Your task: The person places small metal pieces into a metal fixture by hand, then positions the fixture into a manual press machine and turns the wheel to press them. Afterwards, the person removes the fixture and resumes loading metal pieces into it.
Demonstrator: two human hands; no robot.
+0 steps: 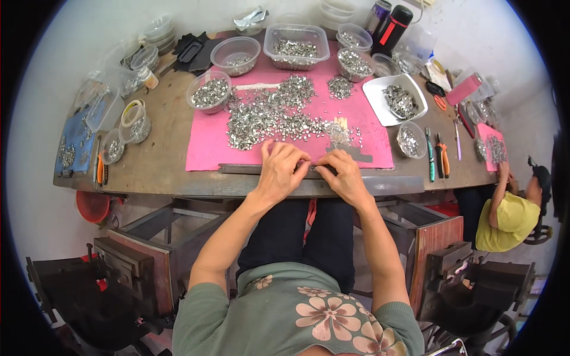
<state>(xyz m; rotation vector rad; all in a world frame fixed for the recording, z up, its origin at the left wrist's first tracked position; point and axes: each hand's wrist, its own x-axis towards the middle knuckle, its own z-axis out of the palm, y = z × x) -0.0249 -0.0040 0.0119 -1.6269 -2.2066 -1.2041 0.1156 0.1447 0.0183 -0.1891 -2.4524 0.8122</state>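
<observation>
My left hand [279,171] and my right hand [342,177] meet over a dark metal bar [237,168] along the front of the pink mat [205,142]. Thumbs and forefingers of both hands are pinched close together at the bar; whatever sits between them is too small or hidden to name. Just beyond my hands lies a wide heap of small shiny metal pieces [255,121]. A bundle of thin pale pins or strips [340,136] and a flat grey plate [351,154] lie past my right hand.
Tubs of metal pieces, such as a clear rectangular one [295,62] and a white tray [380,113], line the far side. Pliers [442,157] and a green-handled tool [430,160] lie right. A person in yellow [510,219] works at far right. A metal strip [392,185] edges the table.
</observation>
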